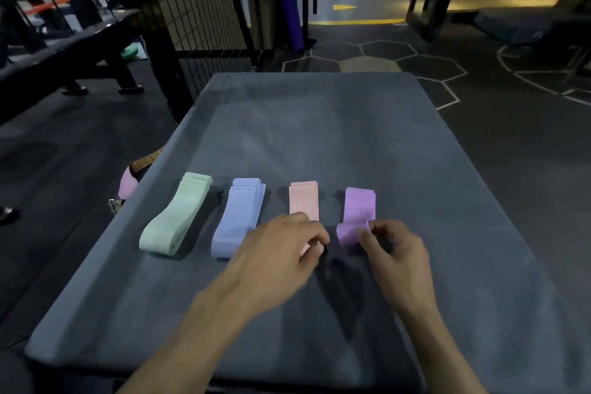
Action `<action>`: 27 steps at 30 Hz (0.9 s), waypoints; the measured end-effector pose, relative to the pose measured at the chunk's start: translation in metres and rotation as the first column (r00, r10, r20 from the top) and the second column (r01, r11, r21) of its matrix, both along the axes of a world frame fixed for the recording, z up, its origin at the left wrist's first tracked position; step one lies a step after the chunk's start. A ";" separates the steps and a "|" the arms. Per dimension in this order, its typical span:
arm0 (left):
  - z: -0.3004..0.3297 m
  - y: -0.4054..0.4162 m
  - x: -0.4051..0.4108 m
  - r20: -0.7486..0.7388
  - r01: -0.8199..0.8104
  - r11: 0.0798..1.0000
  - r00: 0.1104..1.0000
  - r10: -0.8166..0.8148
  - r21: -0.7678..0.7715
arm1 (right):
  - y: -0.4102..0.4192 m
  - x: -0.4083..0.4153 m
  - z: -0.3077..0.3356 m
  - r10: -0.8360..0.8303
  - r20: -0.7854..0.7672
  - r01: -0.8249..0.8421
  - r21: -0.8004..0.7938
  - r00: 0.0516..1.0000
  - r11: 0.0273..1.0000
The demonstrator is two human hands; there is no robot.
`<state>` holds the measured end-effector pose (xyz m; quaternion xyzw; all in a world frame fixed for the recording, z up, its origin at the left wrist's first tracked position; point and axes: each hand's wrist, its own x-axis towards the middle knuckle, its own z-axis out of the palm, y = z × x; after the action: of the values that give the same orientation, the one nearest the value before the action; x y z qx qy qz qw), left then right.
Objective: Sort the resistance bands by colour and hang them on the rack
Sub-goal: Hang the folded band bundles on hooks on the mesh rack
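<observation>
Four band stacks lay mid-worktop (319, 125): green (176, 214), blue (238, 217), pink (303, 200), purple (358, 211). My left hand (281, 253) curled over pink; my right hand (393, 253) pinched purple's near end.

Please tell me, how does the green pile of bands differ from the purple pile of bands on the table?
The green pile is mint coloured and lies at the left end of the row; the purple pile is at the right end. The green pile lies slanted, its near end swung left, while the purple pile lies nearly straight. No hand touches the green pile; the right hand pinches the near end of the purple pile. Both are flat stacked bands on the grey table.
</observation>
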<state>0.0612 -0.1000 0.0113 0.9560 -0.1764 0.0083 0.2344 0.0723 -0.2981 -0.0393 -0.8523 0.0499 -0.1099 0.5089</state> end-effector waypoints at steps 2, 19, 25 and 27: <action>0.008 0.002 -0.004 0.036 -0.058 0.994 0.997 0.062 -0.090 | 0.004 0.001 0.014 0.062 0.050 -0.061 -0.023 0.997 0.998; 0.135 0.084 -0.443 0.037 -0.455 0.540 0.739 0.672 -0.708 | 0.129 -0.284 0.251 0.953 -0.299 -0.970 -0.219 -0.041 -0.110; 0.165 0.097 -0.645 -0.132 -0.587 0.393 0.656 0.743 -0.708 | 0.229 -0.463 0.307 0.770 -0.362 -0.749 -0.231 -0.526 -0.620; 0.176 0.093 -0.714 -0.164 -0.561 0.295 0.627 0.762 -0.773 | 0.259 -0.518 0.318 0.671 -0.387 -0.638 -0.232 -0.632 -0.734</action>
<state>-0.6528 -0.0067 0.1872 0.7340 0.2326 0.2917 0.5675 -0.4460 -0.0387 0.2791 -0.4668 -0.7949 0.3770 0.0904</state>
